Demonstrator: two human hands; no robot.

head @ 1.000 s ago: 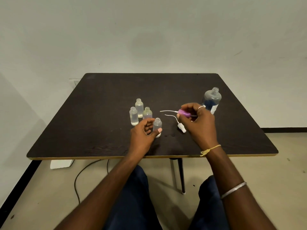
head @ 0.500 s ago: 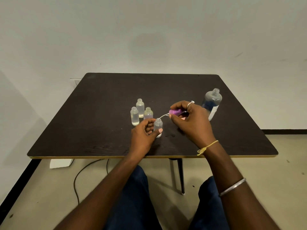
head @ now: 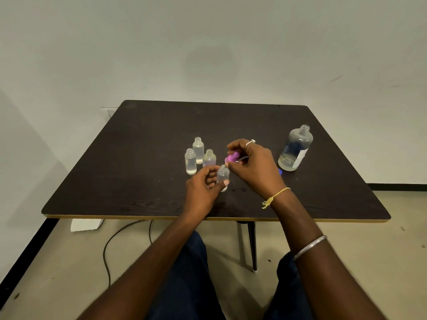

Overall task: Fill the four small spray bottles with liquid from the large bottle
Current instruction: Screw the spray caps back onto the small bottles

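On the surface, three small bottles stand clustered left of centre. The fourth small bottle stands just before them to the right, in the left hand. The right hand holds a spray pump just above its mouth. The large bottle stands well right.

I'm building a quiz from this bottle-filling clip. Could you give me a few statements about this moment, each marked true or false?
1. The left hand holds a small bottle upright. True.
2. The right hand pinches a blue spray top. False: the spray top is pink.
3. The large bottle lies on its side. False: it stands upright on the table, uncapped.
4. The three other small bottles have no tops on. True.
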